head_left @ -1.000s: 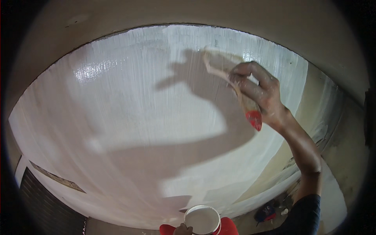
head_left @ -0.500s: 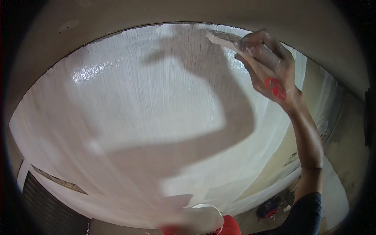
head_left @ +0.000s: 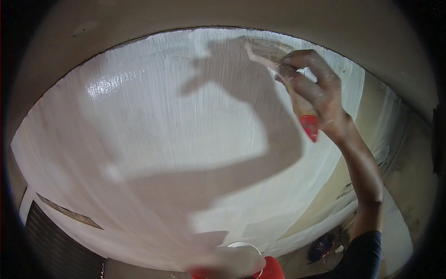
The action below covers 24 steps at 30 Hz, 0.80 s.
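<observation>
My right hand is raised near the top right of a white-painted wall, fingers closed round a wide paintbrush. The brush has a pale, paint-smeared head and a handle with a red end, which sticks out below my palm. Its bristles are at the wall, just under the upper edge, where wet streaks show. Paint flecks mark my fingers. A large arm-shaped shadow covers the middle of the wall. My left hand is not in view.
A white bucket's rim shows at the bottom, partly hidden by a blurred pale shape. Red cloth lies beside it. A dark slatted panel stands lower left. Unpainted beige wall borders the right; dark, unclear items lie lower right.
My right hand has dropped slightly and turned, so the brush's red handle end now points downward below the palm. The brush head stays near the wall's upper edge.
</observation>
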Available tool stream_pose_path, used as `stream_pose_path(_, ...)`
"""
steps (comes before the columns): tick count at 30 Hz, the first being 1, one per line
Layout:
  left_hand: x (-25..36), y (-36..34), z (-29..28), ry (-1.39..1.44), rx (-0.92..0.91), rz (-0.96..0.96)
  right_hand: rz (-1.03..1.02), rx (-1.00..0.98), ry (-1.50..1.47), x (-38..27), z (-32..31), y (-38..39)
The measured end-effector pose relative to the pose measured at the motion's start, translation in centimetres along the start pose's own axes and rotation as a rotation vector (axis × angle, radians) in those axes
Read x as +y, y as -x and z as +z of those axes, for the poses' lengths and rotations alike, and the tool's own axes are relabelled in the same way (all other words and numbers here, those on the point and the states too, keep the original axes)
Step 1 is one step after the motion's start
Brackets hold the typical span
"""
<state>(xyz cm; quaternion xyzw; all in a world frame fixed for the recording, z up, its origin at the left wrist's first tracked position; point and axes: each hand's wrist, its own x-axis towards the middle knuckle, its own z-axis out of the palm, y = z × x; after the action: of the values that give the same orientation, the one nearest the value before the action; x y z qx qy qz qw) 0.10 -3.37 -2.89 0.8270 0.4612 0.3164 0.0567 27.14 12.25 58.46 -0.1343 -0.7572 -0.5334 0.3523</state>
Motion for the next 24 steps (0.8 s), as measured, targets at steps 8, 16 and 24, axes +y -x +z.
stream_pose_path(8, -1.0, 0.2, 2.0, 0.055, -0.163, -0.19, 0.092, -0.043, -0.156, -1.7, 0.0, -0.8)
stream_pose_path(16, 0.3, -1.0, -0.3, 0.111, -0.323, -0.27, 0.053, 0.004, -0.146, -3.1, 1.8, -0.5)
stream_pose_path(24, 0.1, -1.1, -0.7, 0.065, -0.344, -0.194, -0.117, 0.187, 0.108, -2.6, 5.6, -3.7)
